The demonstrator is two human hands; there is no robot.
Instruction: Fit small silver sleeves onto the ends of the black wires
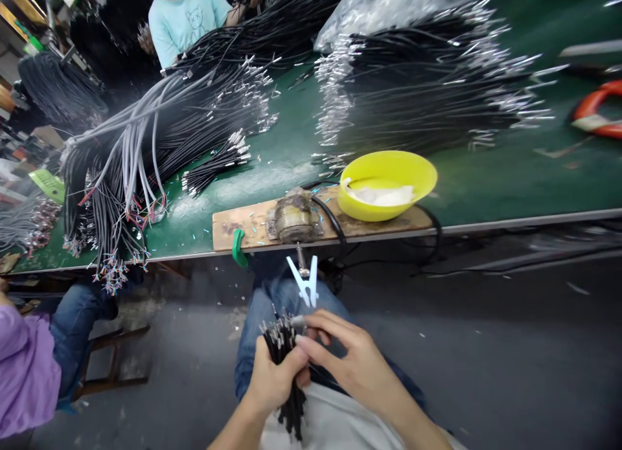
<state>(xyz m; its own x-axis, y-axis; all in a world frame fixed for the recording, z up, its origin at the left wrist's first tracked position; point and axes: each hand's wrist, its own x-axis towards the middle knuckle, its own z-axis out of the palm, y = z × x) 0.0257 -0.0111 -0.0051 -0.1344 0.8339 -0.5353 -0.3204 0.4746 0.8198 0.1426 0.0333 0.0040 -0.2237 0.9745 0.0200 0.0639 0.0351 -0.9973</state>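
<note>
A bundle of thin black cables (293, 408) with silvery, bare-looking ends is gripped in my left hand (273, 377), above my lap. My right hand (347, 351) comes in from the right, thumb and index finger drawn together beside the cable ends; whatever lies between the fingertips is too small to make out. Whitish coverings show on those fingertips. Just beyond the bundle, a pale blue clothes-peg-like clip (306, 283) hangs at the metal shaft of a small, dirty motor (294, 218). That motor sits on a wooden board (238, 226) at the table's edge.
A yellow bowl (422, 176) with white material stands on the board, near a green clamp (239, 248). Cable piles (413, 94) and grey cables (138, 129) cover the green table (490, 184). Orange-handled tool (586, 116) lies right. Co-workers sit left (29, 366) and opposite (187, 16).
</note>
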